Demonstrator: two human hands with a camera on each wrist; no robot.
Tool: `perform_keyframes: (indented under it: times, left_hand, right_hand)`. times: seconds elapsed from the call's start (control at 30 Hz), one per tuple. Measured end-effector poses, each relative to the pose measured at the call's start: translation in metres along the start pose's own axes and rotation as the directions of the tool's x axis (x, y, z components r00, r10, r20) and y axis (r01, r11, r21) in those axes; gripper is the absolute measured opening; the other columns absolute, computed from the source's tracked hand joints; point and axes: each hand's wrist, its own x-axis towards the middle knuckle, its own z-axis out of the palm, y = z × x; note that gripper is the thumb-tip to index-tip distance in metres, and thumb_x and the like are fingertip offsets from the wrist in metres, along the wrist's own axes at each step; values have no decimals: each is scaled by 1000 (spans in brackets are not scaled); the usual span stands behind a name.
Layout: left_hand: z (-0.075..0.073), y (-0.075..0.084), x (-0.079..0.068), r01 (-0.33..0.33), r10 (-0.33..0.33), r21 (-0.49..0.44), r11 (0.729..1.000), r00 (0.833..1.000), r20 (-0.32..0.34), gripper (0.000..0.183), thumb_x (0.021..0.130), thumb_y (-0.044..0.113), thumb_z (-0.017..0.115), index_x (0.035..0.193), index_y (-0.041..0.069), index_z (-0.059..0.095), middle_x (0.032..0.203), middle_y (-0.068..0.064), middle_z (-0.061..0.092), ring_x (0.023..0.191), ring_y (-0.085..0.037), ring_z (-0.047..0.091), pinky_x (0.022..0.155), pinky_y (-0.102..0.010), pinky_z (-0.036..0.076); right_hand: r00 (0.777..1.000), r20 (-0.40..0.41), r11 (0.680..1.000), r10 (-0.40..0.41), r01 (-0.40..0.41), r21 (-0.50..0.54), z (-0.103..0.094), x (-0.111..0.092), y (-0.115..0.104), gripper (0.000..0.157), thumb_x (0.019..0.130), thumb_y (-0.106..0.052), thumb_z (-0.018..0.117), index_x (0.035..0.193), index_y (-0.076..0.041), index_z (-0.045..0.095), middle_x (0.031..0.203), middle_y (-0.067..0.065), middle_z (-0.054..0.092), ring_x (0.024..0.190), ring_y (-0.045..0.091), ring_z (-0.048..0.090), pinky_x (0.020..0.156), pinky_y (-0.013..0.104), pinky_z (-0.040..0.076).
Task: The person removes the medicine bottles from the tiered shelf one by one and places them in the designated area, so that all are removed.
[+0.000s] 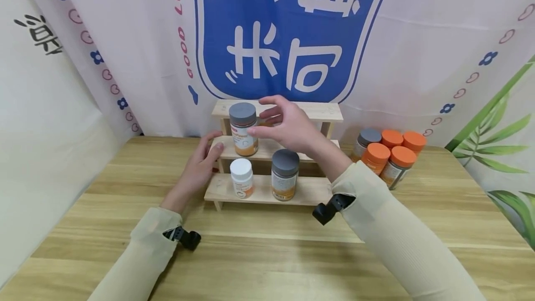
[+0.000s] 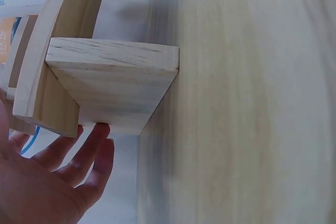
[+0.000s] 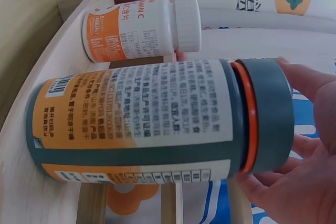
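Head view, right hand [image 1: 288,127] open beside grey-capped bottle [image 1: 243,129], contents hidden.

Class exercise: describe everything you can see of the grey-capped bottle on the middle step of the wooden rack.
The grey-capped bottle stands upright at the left end of the pale wooden rack's middle step. Its label is white above and orange below, with fine print and a barcode. The right hand is open beside its cap, fingertips close or lightly touching.
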Motion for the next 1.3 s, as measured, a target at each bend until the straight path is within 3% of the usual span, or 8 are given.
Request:
perform_keyframes:
  times: [0.23, 0.47, 0.8, 1.3]
  left_hand:
    - [-2, 1, -2, 6, -6, 2, 1000, 1000, -9, 53, 115, 43, 39, 163, 23, 32, 134, -25, 56, 122, -35, 60, 90, -34, 55]
    - [-3, 3, -3, 9, -9, 8, 1000, 1000, -13, 54, 115, 44, 39, 164, 23, 32, 131, -23, 55, 121, -33, 59, 88, -32, 55]
    - [-3, 3, -2, 12, -12, 7, 1000, 1000, -7, 55, 115, 46, 39, 164, 24, 31, 129, -21, 55, 120, -32, 59, 87, -31, 55]
    - [-1, 4, -1, 12, -12, 12, 1000, 1000, 2, 54, 115, 46, 39, 164, 24, 31, 129, -21, 55, 119, -33, 61, 87, -30, 55]
  right_hand:
    - [999, 32, 998, 34, -32, -55, 6, 7, -7, 84, 89, -43, 86, 157, -21, 44, 144, 8, 61, 133, 30, 63, 108, 49, 55]
    - [998, 22, 989, 62, -59, -136, 12, 13, -14, 81, 89, -48, 85, 155, -20, 48, 134, 6, 67, 123, 22, 66, 101, 45, 57]
    - [996, 8, 974, 92, -88, -209, 19, 17, -21, 78, 91, -53, 82, 154, -20, 50, 132, 7, 67, 118, 23, 65, 98, 45, 57]
    - [996, -16, 981, 88, -89, -172, 17, 12, -15, 66, 97, -49, 75, 152, -21, 51, 137, 7, 64, 121, 24, 63, 101, 48, 56]
